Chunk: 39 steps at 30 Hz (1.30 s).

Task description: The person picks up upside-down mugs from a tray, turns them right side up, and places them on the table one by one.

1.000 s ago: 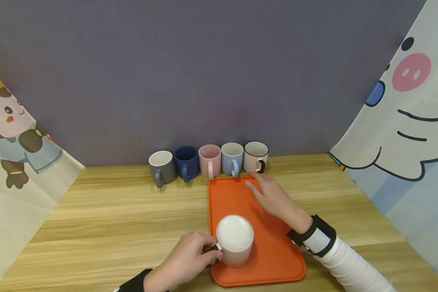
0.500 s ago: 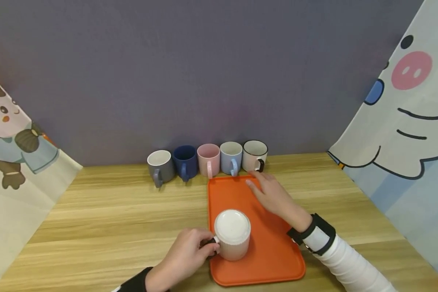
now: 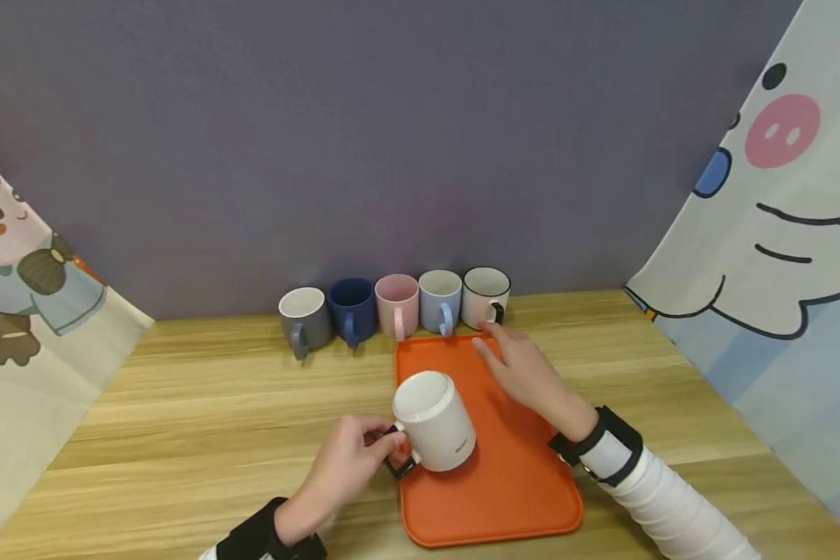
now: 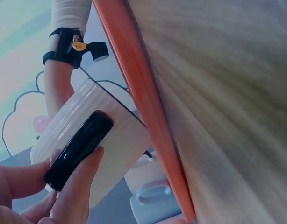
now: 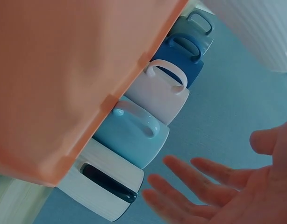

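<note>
My left hand (image 3: 353,459) pinches the black handle of a white ribbed mug (image 3: 437,428) between thumb and fingers. The mug is held tilted over the orange tray (image 3: 490,505), its base facing up and leftward in the head view. In the left wrist view the mug's dark-edged rim comes right down to the tray's edge. My right hand (image 3: 532,381) hovers over the tray's far right part, fingers spread and holding nothing. Its fingertips are close to a white mug with a black rim (image 3: 485,299), which shows again in the right wrist view.
Along the back panel stands a row of upright mugs: grey (image 3: 305,319), navy (image 3: 352,311), pink (image 3: 397,306) and light blue (image 3: 439,303), left of the black-rimmed one. The tray's far edge lies close in front of them. Printed cloths hang at both sides of the wooden table (image 3: 203,420).
The left hand has lifted the mug from upside down into a tilt, swinging its base up and left and moving slightly away from me. The right hand has barely moved.
</note>
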Tool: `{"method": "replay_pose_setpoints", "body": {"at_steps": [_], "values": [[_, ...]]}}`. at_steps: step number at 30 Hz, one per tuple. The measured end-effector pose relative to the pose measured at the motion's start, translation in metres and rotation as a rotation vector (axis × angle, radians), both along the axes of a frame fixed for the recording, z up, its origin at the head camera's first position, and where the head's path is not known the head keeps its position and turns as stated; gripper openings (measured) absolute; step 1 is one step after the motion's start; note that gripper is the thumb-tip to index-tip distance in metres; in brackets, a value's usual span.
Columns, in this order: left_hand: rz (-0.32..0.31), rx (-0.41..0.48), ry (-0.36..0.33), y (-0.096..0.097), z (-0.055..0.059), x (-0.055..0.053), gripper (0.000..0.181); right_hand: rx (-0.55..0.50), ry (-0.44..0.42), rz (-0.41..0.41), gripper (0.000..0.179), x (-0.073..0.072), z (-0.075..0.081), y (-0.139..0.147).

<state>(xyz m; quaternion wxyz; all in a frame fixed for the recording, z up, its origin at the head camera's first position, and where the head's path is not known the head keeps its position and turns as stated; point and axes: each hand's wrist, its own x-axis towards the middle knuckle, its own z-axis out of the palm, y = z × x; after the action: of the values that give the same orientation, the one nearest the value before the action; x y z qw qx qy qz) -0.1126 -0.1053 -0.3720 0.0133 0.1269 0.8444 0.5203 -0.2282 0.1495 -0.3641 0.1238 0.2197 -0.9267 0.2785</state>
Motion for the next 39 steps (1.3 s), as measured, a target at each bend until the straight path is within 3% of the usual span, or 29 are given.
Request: {"method": "replay_pose_setpoints", "body": {"at_steps": [11, 16, 29, 39], "values": [[0.163, 0.190, -0.009, 0.002, 0.000, -0.017, 0.011, -0.027, 0.002, -0.024, 0.048, 0.003, 0.002, 0.000], [0.238, 0.298, 0.030, 0.005, 0.001, -0.026, 0.012, -0.038, -0.005, -0.034, 0.046, 0.003, 0.003, -0.002], [0.291, 0.434, 0.078, 0.011, 0.002, -0.054, 0.014, -0.001, -0.025, -0.065, 0.044, 0.004, 0.001, -0.007], [0.327, 0.516, 0.098, 0.022, 0.004, -0.074, 0.016, -0.002, -0.026, -0.039, 0.038, 0.007, -0.003, -0.017]]}}
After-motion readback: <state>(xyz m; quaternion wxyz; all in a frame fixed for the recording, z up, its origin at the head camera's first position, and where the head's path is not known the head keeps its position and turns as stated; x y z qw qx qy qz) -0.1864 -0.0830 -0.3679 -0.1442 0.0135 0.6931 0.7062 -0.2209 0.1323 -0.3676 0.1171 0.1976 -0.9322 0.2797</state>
